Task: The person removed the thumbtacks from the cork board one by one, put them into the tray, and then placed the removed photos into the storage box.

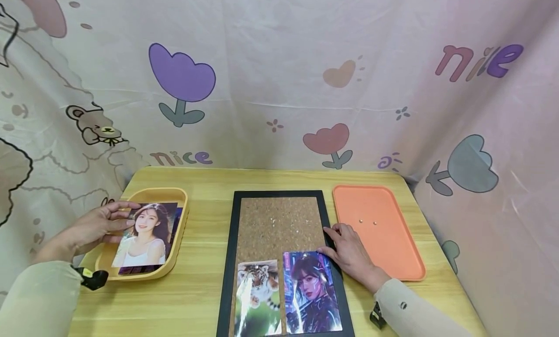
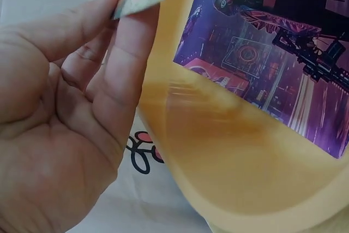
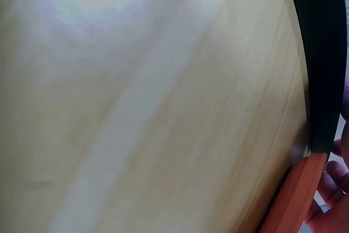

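My left hand point(image 1: 98, 225) pinches a portrait photo point(image 1: 144, 244) of a person in a white top at its left edge, over the yellow basket point(image 1: 185, 215). In the left wrist view, thumb and fingers grip the photo's corner. Below it in the basket lies a purple cyberpunk picture point(image 2: 245, 69). My right hand point(image 1: 349, 249) rests at the right side of the black-framed cork board point(image 1: 279, 225), its fingers loosely bent. The thumb tip is at the top right corner of another purple cyberpunk picture point(image 1: 312, 293). Left of that picture is a tiger picture point(image 1: 257, 303).
An orange tray point(image 1: 384, 249) stands right of the board, with two small gold-coloured pins point(image 1: 360, 221) on it. All stand on a wood-grain table point(image 1: 209, 220). A patterned cloth point(image 1: 262, 84) hangs behind and at both sides.
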### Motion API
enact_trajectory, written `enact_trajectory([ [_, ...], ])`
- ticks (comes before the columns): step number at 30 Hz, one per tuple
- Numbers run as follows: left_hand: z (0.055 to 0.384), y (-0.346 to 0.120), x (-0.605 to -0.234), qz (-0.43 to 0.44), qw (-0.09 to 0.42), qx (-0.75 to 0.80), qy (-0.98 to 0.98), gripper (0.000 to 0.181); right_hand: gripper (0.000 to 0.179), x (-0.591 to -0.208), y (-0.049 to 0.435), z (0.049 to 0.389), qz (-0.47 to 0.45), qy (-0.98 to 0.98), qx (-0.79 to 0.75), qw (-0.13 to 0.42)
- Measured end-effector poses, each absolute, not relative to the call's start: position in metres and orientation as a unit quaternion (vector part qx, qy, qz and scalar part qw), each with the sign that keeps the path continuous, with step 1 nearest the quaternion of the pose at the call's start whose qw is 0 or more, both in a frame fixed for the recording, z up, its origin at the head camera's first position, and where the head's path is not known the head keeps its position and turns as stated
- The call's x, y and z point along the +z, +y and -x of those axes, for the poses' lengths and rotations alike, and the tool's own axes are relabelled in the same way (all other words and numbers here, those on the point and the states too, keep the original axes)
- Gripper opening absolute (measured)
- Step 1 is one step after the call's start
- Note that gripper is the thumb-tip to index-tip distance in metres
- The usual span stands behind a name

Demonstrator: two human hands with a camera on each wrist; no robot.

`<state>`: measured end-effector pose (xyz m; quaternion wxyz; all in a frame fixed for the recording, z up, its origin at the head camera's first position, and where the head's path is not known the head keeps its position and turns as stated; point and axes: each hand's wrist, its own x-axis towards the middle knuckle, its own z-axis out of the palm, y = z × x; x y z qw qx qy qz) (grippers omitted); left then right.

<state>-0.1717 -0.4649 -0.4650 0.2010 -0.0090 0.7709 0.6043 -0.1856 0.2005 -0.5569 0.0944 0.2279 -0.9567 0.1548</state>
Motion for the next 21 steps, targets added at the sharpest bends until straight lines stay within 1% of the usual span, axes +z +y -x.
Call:
enact_trajectory([
  [5, 0.1717, -0.4639, -0.4647, 0.022, 0.202, 0.592, 0.780, 0.038, 0.070, -0.5583, 0.2005, 0.1863, -0.235, -0.954, 0.156, 0.100],
  [14, 0.1777, -0.4634, -0.4688, 0.009, 0.207, 0.605, 0.769, 0.042, 0.070, -0.5599, 0.2008, 0.1866, -0.234, -0.954, 0.156, 0.104],
  [21, 0.1779, -0.4666, -0.4672, 0.037, 0.204, 0.579, 0.789, 0.038, 0.069, -0.5608, 0.2010, 0.1866, -0.234, -0.954, 0.158, 0.102],
])
